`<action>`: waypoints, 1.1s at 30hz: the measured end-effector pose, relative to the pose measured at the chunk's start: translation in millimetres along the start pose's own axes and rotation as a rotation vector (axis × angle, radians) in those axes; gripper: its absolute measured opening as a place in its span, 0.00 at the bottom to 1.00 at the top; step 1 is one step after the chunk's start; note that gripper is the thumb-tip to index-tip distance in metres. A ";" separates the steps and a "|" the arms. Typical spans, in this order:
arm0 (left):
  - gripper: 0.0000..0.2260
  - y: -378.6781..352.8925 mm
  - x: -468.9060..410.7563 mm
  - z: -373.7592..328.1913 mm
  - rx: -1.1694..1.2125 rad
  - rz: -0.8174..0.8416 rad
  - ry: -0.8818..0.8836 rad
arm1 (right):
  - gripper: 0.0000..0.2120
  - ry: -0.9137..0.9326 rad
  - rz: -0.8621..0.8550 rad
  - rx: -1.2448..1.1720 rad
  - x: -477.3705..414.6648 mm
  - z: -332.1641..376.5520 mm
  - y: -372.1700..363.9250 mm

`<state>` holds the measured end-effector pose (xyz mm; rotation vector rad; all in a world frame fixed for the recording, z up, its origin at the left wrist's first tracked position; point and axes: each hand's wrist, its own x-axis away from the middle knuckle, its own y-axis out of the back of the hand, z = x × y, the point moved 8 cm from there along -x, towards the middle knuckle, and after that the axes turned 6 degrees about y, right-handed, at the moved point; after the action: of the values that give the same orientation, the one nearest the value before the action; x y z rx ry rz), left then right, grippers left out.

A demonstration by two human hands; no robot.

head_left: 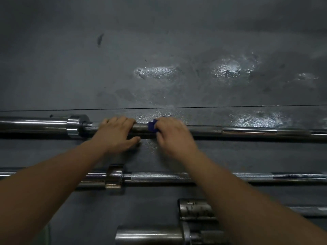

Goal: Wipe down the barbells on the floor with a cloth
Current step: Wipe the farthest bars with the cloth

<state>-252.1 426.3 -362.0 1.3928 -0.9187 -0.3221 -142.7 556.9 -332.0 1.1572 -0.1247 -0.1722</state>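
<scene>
A long steel barbell (pixel 247 131) lies across the dark floor, its thick sleeve and collar at the left. My left hand (pixel 116 133) rests over its shaft just right of the collar, fingers curled over the top and thumb stretched along the near side. My right hand (pixel 172 134) grips the shaft a little further right, pressing a small dark blue cloth (pixel 152 126) against the bar; only a corner of the cloth shows past my fingers. A second barbell (pixel 159 176) lies parallel, nearer to me, partly under my forearms.
Two more bar ends (pixel 195 208) (pixel 148 234) lie at the bottom of the view, close to me. The grey rubber floor (pixel 159 50) stretches beyond the far barbell, with shiny wet-looking patches (pixel 155 71) and a seam line running across.
</scene>
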 end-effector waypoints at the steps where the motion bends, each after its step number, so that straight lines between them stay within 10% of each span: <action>1: 0.28 0.6 2.2 0.1 0.010 -0.006 -0.005 | 0.09 -0.032 0.000 0.043 7.0 -21.4 6.6; 8: 0.27 -2.5 36.7 -3.3 0.172 -0.133 0.030 | 0.03 -0.570 -0.325 0.065 79.9 -102.7 44.0; 14: 0.25 -15.1 40.9 -5.3 0.158 -0.096 0.023 | 0.08 -0.175 -0.075 0.016 46.9 -33.8 15.4; 19: 0.20 -8.7 36.4 -1.8 0.215 -0.058 0.033 | 0.15 -0.518 -0.214 0.056 66.0 -80.3 36.0; 25: 0.18 -12.2 37.7 6.1 0.287 -0.087 0.034 | 0.15 0.041 -0.018 -0.029 29.2 42.1 -5.0; 30: 0.15 -14.4 45.9 5.2 0.329 -0.092 0.037 | 0.11 -0.512 -0.209 0.023 87.3 -80.1 42.4; 33: 0.14 -17.3 43.0 2.9 0.308 -0.033 0.048 | 0.09 -0.388 -0.299 0.064 60.3 -30.6 25.3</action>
<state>-221.7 391.3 -362.9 1.6920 -0.9341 -0.1755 -76.1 582.2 -320.4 1.1920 -0.3006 -0.6623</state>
